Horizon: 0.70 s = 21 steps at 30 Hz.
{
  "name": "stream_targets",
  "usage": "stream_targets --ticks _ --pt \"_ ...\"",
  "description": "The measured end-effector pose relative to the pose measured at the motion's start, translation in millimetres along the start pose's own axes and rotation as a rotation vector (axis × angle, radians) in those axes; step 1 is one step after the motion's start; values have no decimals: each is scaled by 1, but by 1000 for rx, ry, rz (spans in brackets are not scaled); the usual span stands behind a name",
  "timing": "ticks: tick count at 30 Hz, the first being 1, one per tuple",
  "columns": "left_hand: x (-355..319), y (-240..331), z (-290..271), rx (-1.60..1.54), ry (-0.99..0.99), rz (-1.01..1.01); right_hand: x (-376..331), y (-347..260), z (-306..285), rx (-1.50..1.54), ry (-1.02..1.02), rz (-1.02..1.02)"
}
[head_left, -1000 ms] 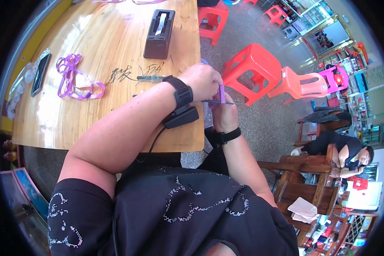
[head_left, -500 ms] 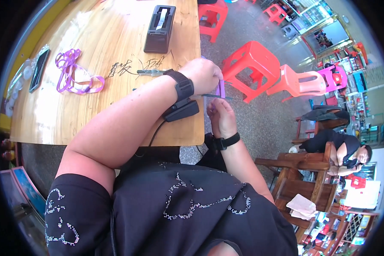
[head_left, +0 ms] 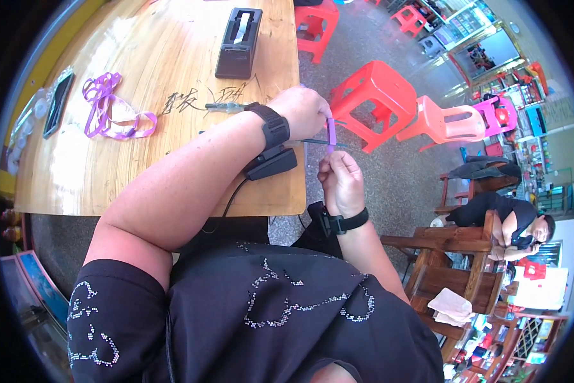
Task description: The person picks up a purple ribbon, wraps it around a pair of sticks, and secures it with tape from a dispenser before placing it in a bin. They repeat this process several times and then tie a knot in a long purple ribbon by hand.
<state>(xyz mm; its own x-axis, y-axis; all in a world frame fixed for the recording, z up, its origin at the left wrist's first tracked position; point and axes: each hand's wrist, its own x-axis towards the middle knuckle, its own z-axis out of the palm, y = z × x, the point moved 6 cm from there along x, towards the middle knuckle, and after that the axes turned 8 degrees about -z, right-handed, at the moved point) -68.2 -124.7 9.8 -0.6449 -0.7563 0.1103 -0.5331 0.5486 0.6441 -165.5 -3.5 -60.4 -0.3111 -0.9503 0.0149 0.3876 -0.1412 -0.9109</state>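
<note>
A short length of purple ribbon (head_left: 332, 135) runs between my two hands, beyond the table's right edge. My left hand (head_left: 301, 112), fingers curled, grips its upper end. At the lower end, my right hand (head_left: 342, 182) pinches the ribbon between thumb and fingers. A thin dark rod (head_left: 315, 141) pokes out from under my left wrist and passes by the ribbon; most of it is hidden by my arm. Another thin tip shows beside my left fingers, too small to name. On the wooden table (head_left: 153, 57) lies a loose tangle of purple ribbon (head_left: 111, 113).
A black tape dispenser (head_left: 239, 45) stands at the far side. A pen (head_left: 226, 107) and a black box-like device (head_left: 271, 166) with a cable lie by my left forearm. A dark phone-like slab (head_left: 58, 105) is at left. Red stools (head_left: 373, 96) stand right; a person (head_left: 523, 223) sits farther off.
My right hand has moved slightly down and right, away from my left hand. More of the purple ribbon shows stretched between them. My left hand stays nearly in place.
</note>
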Motion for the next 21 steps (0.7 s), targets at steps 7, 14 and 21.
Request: stream_targets --ticks 7,14,21 --pt "-34 28 -20 -55 13 -59 1 -10 2 -31 16 34" --pt "-63 25 30 -634 -612 -591 1 -17 3 -123 -17 27" --pt "-80 38 45 -1678 -719 -655 -3 -18 5 -119 43 50"
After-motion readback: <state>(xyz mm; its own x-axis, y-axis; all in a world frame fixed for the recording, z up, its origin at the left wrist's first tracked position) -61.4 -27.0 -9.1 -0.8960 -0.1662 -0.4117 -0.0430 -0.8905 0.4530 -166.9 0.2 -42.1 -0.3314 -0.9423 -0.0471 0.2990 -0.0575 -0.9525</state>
